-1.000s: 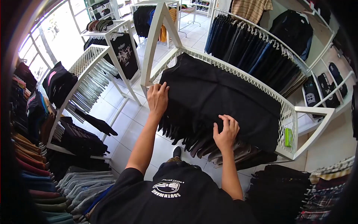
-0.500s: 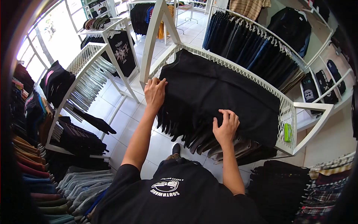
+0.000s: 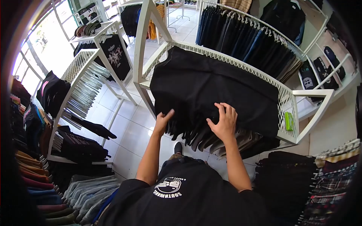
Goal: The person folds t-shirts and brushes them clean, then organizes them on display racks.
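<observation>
**Black Garment on Mesh Rack Top: Handling and Storage**

**Hands.** The left hand [image 3: 163,121] is at the near left edge of the black garment [image 3: 215,84]. Its fingers are loosely extended and the thumb stands apart, gripping nothing. The right hand [image 3: 223,123] lies flat on the near part of the cloth, with the fingers spread wide and pressing down rather than closing.

**Position.** The garment lies spread out on the white mesh rack top [image 3: 241,67] and covers most of it. Its near edge hangs slightly over the front rail.

**Handling.** The garment is judged to be light, soft and limp. It does not hold a shape and sags wherever it is unsupported. It is not fragile, but loose threads could catch in the mesh. Take hold at an edge or a corner by pinching, or flatten it with an open palm.

**Storage.**
- Below the rack top hangs a dense row of dark garments [image 3: 211,140].
- A small green item [image 3: 289,121] rests on the bare mesh at the right.
- Further off, a wall rail carries hanging trousers [image 3: 245,39].
- The right-hand shelves [image 3: 320,81] hold dark items too small to identify.
</observation>
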{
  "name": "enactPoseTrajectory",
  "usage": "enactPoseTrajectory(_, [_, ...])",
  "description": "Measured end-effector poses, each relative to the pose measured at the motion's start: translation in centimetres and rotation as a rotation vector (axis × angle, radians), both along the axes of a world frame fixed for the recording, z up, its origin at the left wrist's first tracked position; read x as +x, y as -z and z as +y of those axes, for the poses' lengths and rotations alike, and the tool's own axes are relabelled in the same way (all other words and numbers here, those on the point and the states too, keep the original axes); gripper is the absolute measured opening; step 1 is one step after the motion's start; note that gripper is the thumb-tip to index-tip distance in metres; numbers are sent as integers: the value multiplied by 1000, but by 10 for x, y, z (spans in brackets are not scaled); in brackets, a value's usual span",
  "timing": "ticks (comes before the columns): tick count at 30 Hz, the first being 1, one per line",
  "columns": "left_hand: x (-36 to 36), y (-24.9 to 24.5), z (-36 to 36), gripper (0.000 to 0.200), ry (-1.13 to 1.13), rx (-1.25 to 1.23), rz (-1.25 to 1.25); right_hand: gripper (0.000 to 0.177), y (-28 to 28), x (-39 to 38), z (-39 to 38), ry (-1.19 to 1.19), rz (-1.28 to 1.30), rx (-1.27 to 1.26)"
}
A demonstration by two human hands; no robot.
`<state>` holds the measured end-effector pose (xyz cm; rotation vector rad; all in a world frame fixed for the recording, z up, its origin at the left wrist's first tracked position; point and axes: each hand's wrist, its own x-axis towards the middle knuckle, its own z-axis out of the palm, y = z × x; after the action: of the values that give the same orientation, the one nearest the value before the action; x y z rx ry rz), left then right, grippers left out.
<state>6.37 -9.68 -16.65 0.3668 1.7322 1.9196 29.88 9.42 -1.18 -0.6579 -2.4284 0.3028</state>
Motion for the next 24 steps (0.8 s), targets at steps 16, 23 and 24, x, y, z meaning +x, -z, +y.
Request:
enactPoseTrajectory(16, [30,-206,-39,34,204,501,-174,50,22,92,61,235,68,429])
enactPoseTrajectory(23, [4,-201,-36,32,321,594,-240,26,20,208,101,487,47,479])
enactPoseTrajectory(24, [5,-205,-32,32,330,593,-243,22,21,218,107,491,57,471])
